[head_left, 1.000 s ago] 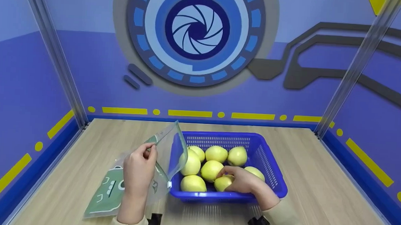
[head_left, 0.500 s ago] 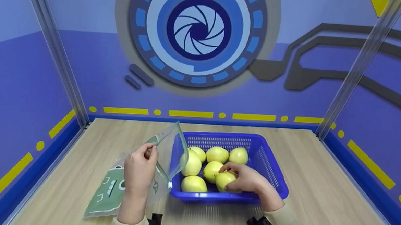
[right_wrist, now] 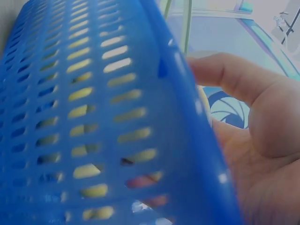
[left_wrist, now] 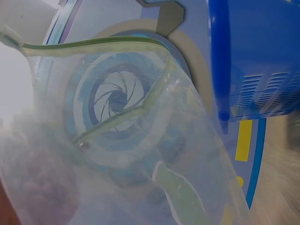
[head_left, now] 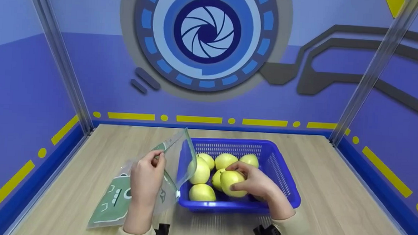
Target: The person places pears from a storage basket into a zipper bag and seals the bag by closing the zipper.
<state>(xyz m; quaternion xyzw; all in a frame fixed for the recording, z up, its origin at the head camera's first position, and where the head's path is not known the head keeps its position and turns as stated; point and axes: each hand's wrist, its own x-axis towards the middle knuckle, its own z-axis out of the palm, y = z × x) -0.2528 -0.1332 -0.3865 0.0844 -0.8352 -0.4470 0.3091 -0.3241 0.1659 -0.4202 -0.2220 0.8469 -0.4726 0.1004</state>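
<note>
In the head view my left hand [head_left: 146,180] pinches the edge of a clear slider zip bag [head_left: 176,158] with green print. The bag's mouth gapes towards the basket, and its green zip edge and film [left_wrist: 112,108] fill much of the left wrist view. My right hand [head_left: 257,182] grips a round yellow-green fruit [head_left: 232,185], apple- or pear-like, above other fruit in a blue plastic basket [head_left: 238,205]. In the right wrist view the basket's slotted wall hides most of that fruit; the hand [right_wrist: 267,126] shows beside the rim.
Several more yellow-green fruits [head_left: 202,192] lie in the basket. A green printed bag part [head_left: 109,203] lies on the wooden table [head_left: 333,195], left of my left wrist. Blue panels [head_left: 89,72] with metal corner posts enclose the table's back and sides.
My right hand has raised its fruit from among the others, up and slightly left, and now covers part of the back-right fruit. The left hand and bag have stayed nearly still.
</note>
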